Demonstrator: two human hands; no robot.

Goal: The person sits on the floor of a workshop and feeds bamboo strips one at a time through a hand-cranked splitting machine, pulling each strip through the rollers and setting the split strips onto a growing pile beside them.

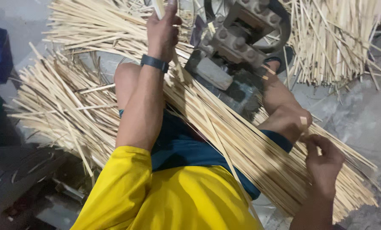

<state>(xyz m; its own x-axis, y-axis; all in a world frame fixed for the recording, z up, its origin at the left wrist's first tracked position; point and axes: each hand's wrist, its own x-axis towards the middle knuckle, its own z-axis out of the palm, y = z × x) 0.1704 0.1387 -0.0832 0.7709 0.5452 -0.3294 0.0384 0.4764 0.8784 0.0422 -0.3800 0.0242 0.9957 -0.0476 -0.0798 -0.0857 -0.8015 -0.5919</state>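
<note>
Bamboo strip [158,7] clamped in left hand [162,32], just beside grey metal machine [237,40], long axis running away from the body. Right hand [322,164] pinches strip ends of lap bundle [250,149], diagonal below machine. Left hand nearer machine.

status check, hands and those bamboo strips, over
Left hand gripping strip end up near grey machine. Right hand pinching strip at bundle across lap. Loose strip piles all round.
</note>
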